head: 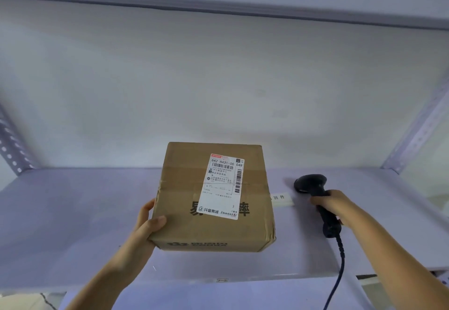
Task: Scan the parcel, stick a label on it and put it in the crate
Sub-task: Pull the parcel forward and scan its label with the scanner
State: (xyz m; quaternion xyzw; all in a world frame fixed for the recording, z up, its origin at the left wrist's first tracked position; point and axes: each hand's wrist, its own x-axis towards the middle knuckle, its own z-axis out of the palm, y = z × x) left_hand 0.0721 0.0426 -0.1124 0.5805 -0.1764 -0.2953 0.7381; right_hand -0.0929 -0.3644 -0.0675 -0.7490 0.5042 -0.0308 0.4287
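A brown cardboard parcel [184, 202] is held above the white shelf [73, 212], tilted so its top faces me. A white shipping label [222, 185] with barcodes is stuck on that top face. My left hand [148, 222] grips the parcel's lower left corner, thumb on top. My right hand [332, 204] is closed around the handle of a black barcode scanner [313, 187], to the right of the parcel. The scanner's head points left towards the box. Its black cable [339, 270] runs down past the shelf edge. No crate is in view.
A small white tag [281, 199] with printed characters lies on the shelf between parcel and scanner. Perforated metal uprights [11, 146] stand at the left and right [418, 129]. Another shelf [218, 1] spans overhead. A white wall is behind.
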